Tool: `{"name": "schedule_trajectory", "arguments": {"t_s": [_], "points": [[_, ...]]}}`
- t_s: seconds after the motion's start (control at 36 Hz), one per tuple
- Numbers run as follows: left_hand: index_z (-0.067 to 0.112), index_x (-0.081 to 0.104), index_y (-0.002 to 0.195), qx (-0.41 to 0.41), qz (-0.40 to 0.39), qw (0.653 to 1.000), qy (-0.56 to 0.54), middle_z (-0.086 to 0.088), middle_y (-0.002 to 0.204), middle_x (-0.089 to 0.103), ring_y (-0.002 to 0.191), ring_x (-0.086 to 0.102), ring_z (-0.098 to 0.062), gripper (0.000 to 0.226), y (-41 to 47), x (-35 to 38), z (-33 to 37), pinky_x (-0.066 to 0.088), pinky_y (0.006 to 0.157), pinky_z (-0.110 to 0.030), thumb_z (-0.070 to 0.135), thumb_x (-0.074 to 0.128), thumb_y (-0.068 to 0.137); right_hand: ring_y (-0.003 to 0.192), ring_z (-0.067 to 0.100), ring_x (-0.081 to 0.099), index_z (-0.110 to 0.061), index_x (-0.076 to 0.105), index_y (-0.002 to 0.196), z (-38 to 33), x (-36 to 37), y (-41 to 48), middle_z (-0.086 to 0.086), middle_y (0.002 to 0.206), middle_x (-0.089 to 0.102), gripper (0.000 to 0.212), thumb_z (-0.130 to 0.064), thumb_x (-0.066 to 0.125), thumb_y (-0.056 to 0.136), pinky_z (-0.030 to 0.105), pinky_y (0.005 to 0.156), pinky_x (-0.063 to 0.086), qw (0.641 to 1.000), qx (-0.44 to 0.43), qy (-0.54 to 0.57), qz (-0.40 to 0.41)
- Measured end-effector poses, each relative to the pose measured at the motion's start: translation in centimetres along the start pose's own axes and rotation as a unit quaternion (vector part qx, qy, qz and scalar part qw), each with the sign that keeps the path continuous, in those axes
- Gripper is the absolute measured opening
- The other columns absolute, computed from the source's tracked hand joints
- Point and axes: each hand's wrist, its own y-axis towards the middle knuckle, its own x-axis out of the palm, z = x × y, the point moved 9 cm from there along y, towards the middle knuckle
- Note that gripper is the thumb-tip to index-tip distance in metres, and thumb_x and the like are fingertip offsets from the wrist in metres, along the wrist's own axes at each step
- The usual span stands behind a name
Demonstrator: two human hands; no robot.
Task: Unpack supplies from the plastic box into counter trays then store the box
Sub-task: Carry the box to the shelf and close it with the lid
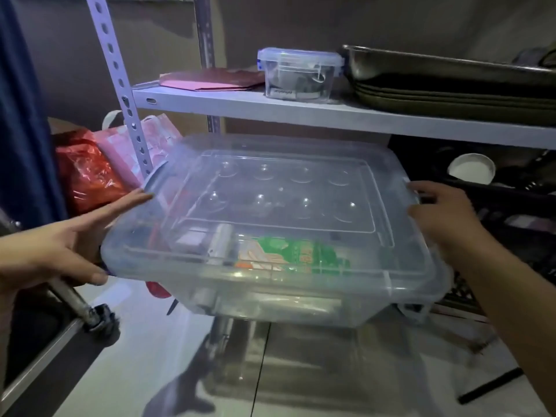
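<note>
Under the grey shelf (301,114), I've got the plastic box (270,236) held in the air between both hands, lid on, over the tiled floor. Left hand (57,251) has its thumb under the near-left rim and fingers spread flat along the side. Right hand (442,212) is curled round the right rim by the latch. Supplies show through the walls, including a green packet (288,254).

I judge this as carrying the box out, unpacking not yet started. Best handling: keep it level, support from beneath, don't trust the lid rim alone.

Obstacles: the shelf edge sits close above the far side, and the slotted upright (120,76) and red bag (87,173) crowd the left. A dark crate (511,206) lies to the right, and stacked metal trays (451,85) and a small clip-lid tub (298,73) sit on the shelf.
</note>
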Motion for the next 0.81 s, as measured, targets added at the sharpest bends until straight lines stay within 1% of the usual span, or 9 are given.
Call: {"name": "schedule_trajectory", "arguments": {"t_s": [0.08, 0.17, 0.22, 0.31, 0.39, 0.47, 0.53, 0.75, 0.81], "points": [[0.048, 0.034, 0.148, 0.034, -0.042, 0.997, -0.059, 0.027, 0.157, 0.026, 0.122, 0.008, -0.028, 0.123, 0.7, 1.4, 1.8, 0.06, 0.062, -0.033, 0.014, 0.1, 0.05, 0.073, 0.015, 0.057, -0.02, 0.064, 0.125, -0.4, 0.6, 1.7, 0.007, 0.121, 0.062, 0.045, 0.002, 0.054, 0.087, 0.012, 0.053, 0.046, 0.998, -0.01, -0.06, -0.005], [0.037, 0.051, 0.142, 0.139, 0.054, 0.988, 0.037, 0.024, 0.16, 0.024, 0.147, 0.02, -0.002, 0.105, 1.7, -0.2, 4.0, 0.047, 0.099, -0.035, 0.036, 0.098, 0.048, 0.108, 0.027, 0.061, -0.016, 0.066, 0.122, -1.3, 1.6, 2.6, 0.01, 0.138, 0.056, 0.035, -0.004, 0.052, 0.093, 0.028, 0.081, 0.048, 0.993, -0.025, -0.111, -0.036], [0.028, 0.062, 0.132, 0.163, 0.087, 0.982, 0.028, 0.014, 0.157, 0.036, 0.146, 0.032, -0.008, 0.085, 2.0, -0.9, 3.5, 0.045, 0.104, -0.041, 0.04, 0.095, 0.055, 0.113, 0.028, 0.06, -0.017, 0.069, 0.118, -2.9, 2.4, 2.2, 0.009, 0.134, 0.06, 0.026, -0.016, 0.057, 0.095, 0.033, 0.086, 0.048, 0.989, -0.04, -0.125, -0.071], [0.022, 0.072, 0.119, 0.174, 0.147, 0.974, 0.009, 0.01, 0.15, 0.049, 0.137, 0.047, -0.012, 0.064, 2.4, -1.9, 2.3, 0.05, 0.099, -0.047, 0.04, 0.092, 0.061, 0.123, 0.018, 0.053, -0.031, 0.064, 0.125, -4.8, 3.3, -1.6, 0.001, 0.141, 0.054, 0.046, -0.053, 0.063, 0.084, 0.028, 0.092, 0.045, 0.97, -0.094, -0.182, -0.134], [0.02, 0.072, 0.117, 0.17, 0.183, 0.968, -0.014, 0.011, 0.145, 0.054, 0.131, 0.053, -0.009, 0.062, 2.8, -2.2, 1.9, 0.04, 0.101, -0.049, 0.041, 0.091, 0.062, 0.145, 0.019, 0.028, -0.043, 0.056, 0.129, -5.3, 4.3, -7.7, -0.004, 0.151, 0.041, 0.069, -0.081, 0.048, 0.072, 0.049, 0.114, 0.025, 0.907, -0.233, -0.333, -0.111], [0.023, 0.072, 0.118, 0.165, 0.205, 0.963, -0.049, 0.012, 0.142, 0.057, 0.13, 0.055, -0.014, 0.061, 3.0, -1.9, 2.4, 0.041, 0.102, -0.049, 0.04, 0.091, 0.063, 0.136, 0.027, 0.044, -0.031, 0.057, 0.134, -4.9, 6.4, -11.9, 0.0, 0.141, 0.055, 0.062, -0.064, 0.046, 0.082, 0.059, 0.104, 0.031, 0.85, -0.342, -0.398, -0.041], [0.027, 0.072, 0.118, 0.166, 0.237, 0.956, -0.056, 0.014, 0.14, 0.058, 0.131, 0.054, -0.014, 0.056, 3.0, -1.5, 3.3, 0.04, 0.105, -0.047, 0.036, 0.088, 0.065, 0.127, 0.029, 0.053, -0.023, 0.061, 0.131, -5.0, 7.0, -12.0, 0.001, 0.132, 0.063, 0.051, -0.047, 0.048, 0.088, 0.059, 0.097, 0.035, 0.84, -0.384, -0.382, 0.014], [0.028, 0.066, 0.121, 0.176, 0.388, 0.905, -0.025, 0.006, 0.142, 0.054, 0.119, 0.053, 0.011, 0.04, 4.6, 1.7, 7.2, 0.044, 0.103, -0.017, 0.018, 0.075, 0.084, 0.118, 0.032, 0.058, -0.02, 0.062, 0.129, -5.6, 8.9, -6.2, 0.004, 0.127, 0.065, 0.042, -0.031, 0.06, 0.089, 0.057, 0.097, 0.03, 0.866, -0.37, -0.335, 0.025], [0.026, 0.063, 0.124, 0.181, 0.429, 0.885, -0.012, 0.003, 0.144, 0.053, 0.126, 0.053, -0.002, 0.037, 5.1, 2.6, 8.0, 0.045, 0.108, -0.028, 0.016, 0.071, 0.089, 0.12, 0.032, 0.056, -0.019, 0.06, 0.132, -6.0, 9.1, -4.7, 0.004, 0.129, 0.064, 0.041, -0.029, 0.062, 0.091, 0.06, 0.102, 0.028, 0.871, -0.363, -0.329, 0.024]]}}
